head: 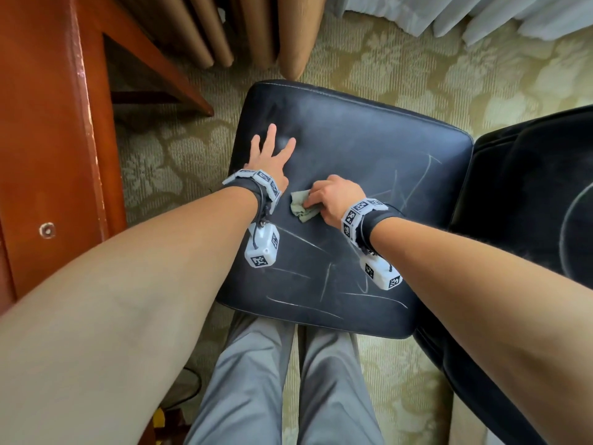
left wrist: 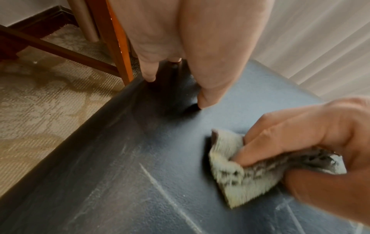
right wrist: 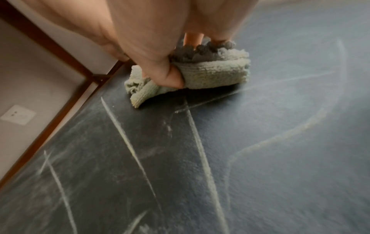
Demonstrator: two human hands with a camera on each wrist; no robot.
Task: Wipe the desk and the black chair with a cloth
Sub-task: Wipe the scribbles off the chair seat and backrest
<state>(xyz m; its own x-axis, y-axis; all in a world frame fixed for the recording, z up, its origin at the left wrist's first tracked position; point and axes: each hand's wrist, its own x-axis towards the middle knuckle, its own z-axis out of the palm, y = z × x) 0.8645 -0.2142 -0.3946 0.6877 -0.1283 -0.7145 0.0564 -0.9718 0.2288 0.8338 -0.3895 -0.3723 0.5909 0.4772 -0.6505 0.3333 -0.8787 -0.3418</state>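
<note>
The black chair seat point(head: 369, 149) fills the middle of the head view, crossed by pale chalky streaks point(head: 324, 281) on its near half. My left hand point(head: 269, 155) lies flat with spread straight fingers on the seat's left part, fingertips point(left wrist: 202, 102) pressing the leather point(left wrist: 140, 182). My right hand point(head: 333, 197) grips a bunched pale green cloth point(head: 301, 208) against the seat, just right of the left wrist. In the left wrist view the cloth point(left wrist: 236, 175) sits under the curled fingers of my right hand point(left wrist: 300, 142). Thumb and fingers pinch the cloth point(right wrist: 210, 74) in the right wrist view, streaks point(right wrist: 128, 142) before it.
The reddish wooden desk point(head: 48, 123) stands at the left, its legs point(head: 154, 59) reaching toward the chair. The chair's black backrest point(head: 529, 203) is on the right. Brown curtains point(head: 224, 27) and white sheers point(head: 481, 14) hang beyond. Patterned carpet point(head: 449, 85) surrounds the seat; my grey trousers point(head: 272, 380) are below.
</note>
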